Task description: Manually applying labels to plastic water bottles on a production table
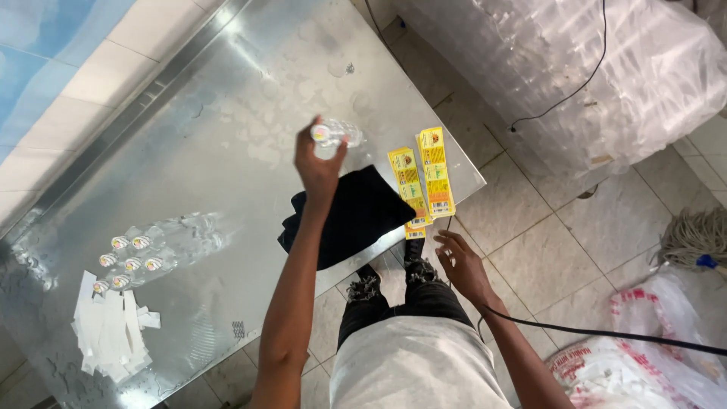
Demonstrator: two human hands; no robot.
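My left hand (318, 168) holds a small clear plastic bottle (337, 135) with a coloured cap above the steel table (227, 113). Just below that hand lies a black cloth (352, 216) near the table's edge. To the right of the cloth sit two stacks of yellow labels (424, 182). My right hand (458, 265) hovers below the table edge, fingers apart, close to the lower label stack and holding nothing. A cluster of clear bottles (151, 250) with coloured caps lies on its side at the table's left.
White paper backing strips (113, 333) lie piled at the table's lower left. A large clear plastic bag of bottles (575, 76) fills the upper right. A mop head (693, 238) and printed sacks (644, 356) rest on the tiled floor. A black cable (606, 333) crosses by my right arm.
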